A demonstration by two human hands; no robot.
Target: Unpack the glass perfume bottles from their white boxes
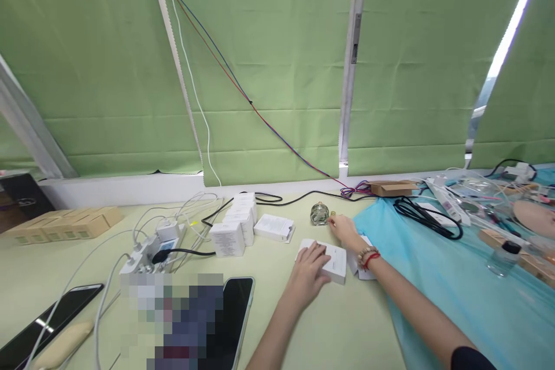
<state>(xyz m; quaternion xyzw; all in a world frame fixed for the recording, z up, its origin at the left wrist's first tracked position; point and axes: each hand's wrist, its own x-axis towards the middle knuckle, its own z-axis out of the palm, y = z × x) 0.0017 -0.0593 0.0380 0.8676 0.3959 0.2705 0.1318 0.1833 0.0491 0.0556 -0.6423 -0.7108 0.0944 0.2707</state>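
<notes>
My left hand (309, 274) lies over a white box (336, 263), its fingers spread on the top and its thumb near the front edge. Farther forward, my right hand (346, 232) reaches beside a small round glass jar (319, 214) with a gold-coloured top. Its fingertips are pinched together; a tiny gold-coloured piece (333, 213) shows right by them, and I cannot tell whether they hold it. White paper or card (366, 270) lies under my right wrist, partly hidden. Another flat white box (274, 228) is to the left of the jar.
Stacked white boxes (229, 239) stand left of centre, near a power strip (151, 251) with plugs and cables. Phones (236, 306) lie in front. Brown boxes (65, 225) line the back left. On the right, a blue sheet (437, 283) carries a coiled black cable (427, 219) and a bottle (504, 260).
</notes>
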